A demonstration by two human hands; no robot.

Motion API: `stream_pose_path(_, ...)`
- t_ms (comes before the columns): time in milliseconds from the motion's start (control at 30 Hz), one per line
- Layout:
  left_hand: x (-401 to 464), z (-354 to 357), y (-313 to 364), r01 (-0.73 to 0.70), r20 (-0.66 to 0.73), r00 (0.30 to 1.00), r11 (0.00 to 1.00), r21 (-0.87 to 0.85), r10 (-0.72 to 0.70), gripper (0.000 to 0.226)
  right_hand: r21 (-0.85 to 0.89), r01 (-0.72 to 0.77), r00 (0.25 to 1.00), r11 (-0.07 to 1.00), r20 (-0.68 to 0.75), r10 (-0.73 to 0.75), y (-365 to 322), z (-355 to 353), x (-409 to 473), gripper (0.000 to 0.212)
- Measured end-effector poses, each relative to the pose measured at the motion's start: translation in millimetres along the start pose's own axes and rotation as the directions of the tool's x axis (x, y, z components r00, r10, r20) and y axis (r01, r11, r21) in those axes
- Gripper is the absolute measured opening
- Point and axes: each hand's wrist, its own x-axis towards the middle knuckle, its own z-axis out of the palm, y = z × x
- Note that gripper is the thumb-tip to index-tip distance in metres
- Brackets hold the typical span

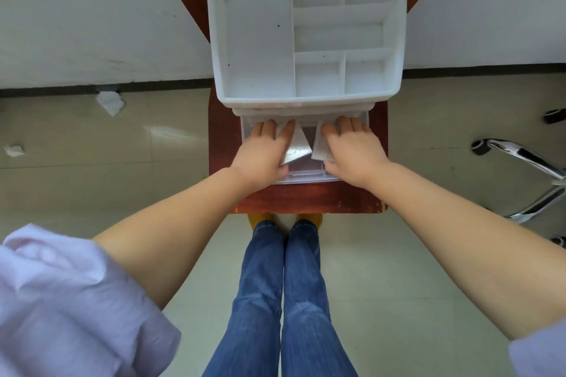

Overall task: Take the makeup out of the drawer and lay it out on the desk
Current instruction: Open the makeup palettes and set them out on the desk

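Both hands reach into a clear plastic drawer (306, 176) pulled out from under a white organizer (303, 27) that stands on a reddish-brown wooden counter (306, 197). The left hand (263, 151) lies palm down in the drawer's left half, its thumb and fingers closed around a silvery, flat packet (298, 147) — the grip is clamped on it. The right hand (352, 147) lies in the right half with fingers spread forward and thumb tucked under the edge of a white packet (318, 144), holding it. The two packets sit side by side in the drawer, nearly touching in the middle. The organizer's top tray is split into several compartments. On the floor to the left lie two crumpled white tissues (110, 101), and the chrome base of a chair (520, 162) shows at the right — blue jeans (284, 300) fill the bottom of the view.
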Motion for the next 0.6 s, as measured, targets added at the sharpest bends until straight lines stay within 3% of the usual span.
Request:
stream_pose_path(167, -45.2, -30.7, -10.9, -0.031, -0.041, 0.999, 0.919, -0.392, 0.016, 0.083, 0.427, 0.057, 0.995, 0.902, -0.099, -0.016, 2.1, -27.8, -51.9, 0.065)
stream_pose_path(233, -66.0, -33.5, -6.7, 0.014, 0.106, 0.993, 0.872, -0.49, 0.043, 0.084, 0.531, 0.093, 0.995, 0.842, -0.013, -0.101, -3.9, -29.3, -77.3, 0.069)
stream_pose_path(333, -85.1, -16.0, 3.5, 0.099, 0.466, 0.874, 0.887, -0.451, 0.14, 0.075, 0.513, 0.005, 0.941, 0.858, 0.288, -0.177, -19.2, -9.6, -102.1, 0.07)
stream_pose_path(400, -85.9, -1.7, 4.9, 0.176, 0.589, 0.804, 0.912, -0.371, 0.085, 0.082, 0.474, -0.085, 0.904, 0.876, 0.407, -0.132, -23.6, 5.8, -104.9, 0.073)
stream_pose_path(500, -74.0, 3.2, 2.5, 0.244, 0.574, 0.819, 0.895, -0.374, 0.017, 0.091, 0.469, -0.197, 0.918, 0.861, 0.396, -0.006, -19.8, 14.2, -93.3, 0.082)
stream_pose_path(600, -61.9, -4.8, -1.0, 0.21, 0.513, 0.858, 0.894, -0.395, 0.025, 0.096, 0.458, -0.177, 0.946, 0.871, 0.322, 0.023, -13.4, 7.8, -76.5, 0.082)
